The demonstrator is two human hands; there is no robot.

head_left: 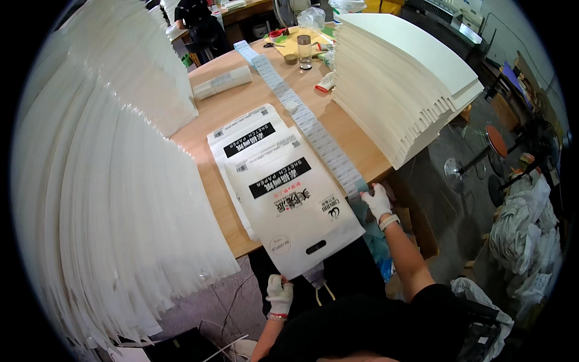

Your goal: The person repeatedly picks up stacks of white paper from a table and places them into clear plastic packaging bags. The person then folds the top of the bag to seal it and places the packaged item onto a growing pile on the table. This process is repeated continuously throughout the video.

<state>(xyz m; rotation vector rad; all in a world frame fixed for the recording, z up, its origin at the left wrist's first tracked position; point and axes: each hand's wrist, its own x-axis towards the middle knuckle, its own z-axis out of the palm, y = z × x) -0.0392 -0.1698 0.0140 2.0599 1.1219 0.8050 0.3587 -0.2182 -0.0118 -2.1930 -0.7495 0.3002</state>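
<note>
A white printed bag [295,211] with a black band and a dark handle slot lies aslant, its near end jutting over the table edge toward me. Under it, more white bags [220,145] of the same kind show at the far left side. My left hand [279,295], in a white knitted glove, is closed at the near left corner of the top bag. To the right of the bags runs a long strip of pale blue labels [313,130] across the table. My right hand [378,203], also gloved, pinches the near end of that strip.
Tall stacks of white sheets or bags [114,199] rise on the left. Another thick stack [392,84] stands on the right of the wooden table [232,226]. Farther back are a clear roll [223,82], a glass [304,53] and scissors [272,44]. A person [202,24] works beyond.
</note>
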